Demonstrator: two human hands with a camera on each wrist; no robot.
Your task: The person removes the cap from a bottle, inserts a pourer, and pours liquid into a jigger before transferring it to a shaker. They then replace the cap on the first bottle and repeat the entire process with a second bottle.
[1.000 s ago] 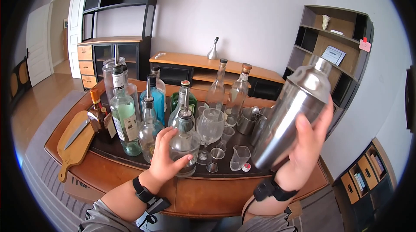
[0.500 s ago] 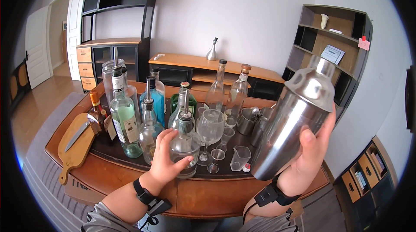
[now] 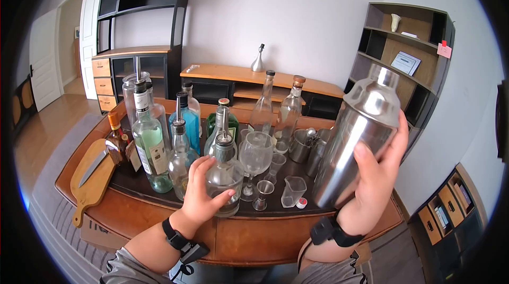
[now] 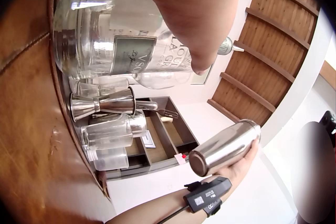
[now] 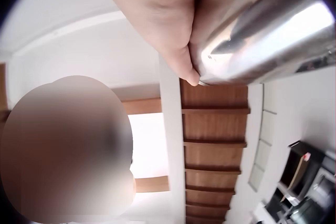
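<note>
In the head view, my right hand (image 3: 379,178) grips a steel cocktail shaker (image 3: 354,143) by its side. The shaker is capped and leans a little, top toward the right, raised at the table's right front. My thumb lies along its near side, while the other fingers are mostly hidden behind it. My left hand (image 3: 196,199), thumb and fingers spread apart, is at a clear glass bottle (image 3: 232,175) with a metal pourer. The left wrist view shows the bottle's label (image 4: 135,56) beside my thumb. A double-ended jigger (image 3: 263,195) stands to the bottle's right.
A stemmed glass (image 3: 255,154), clear plastic cup (image 3: 293,192) and metal tumbler (image 3: 300,146) stand between my hands. Several bottles, one greenish (image 3: 151,149), crowd the left side. A knife (image 3: 93,168) lies on a wooden board (image 3: 87,199) at far left.
The shaker in my right hand swings down and right, then back slightly left and up, now standing more upright than at first. My left hand stays by the bottle.
</note>
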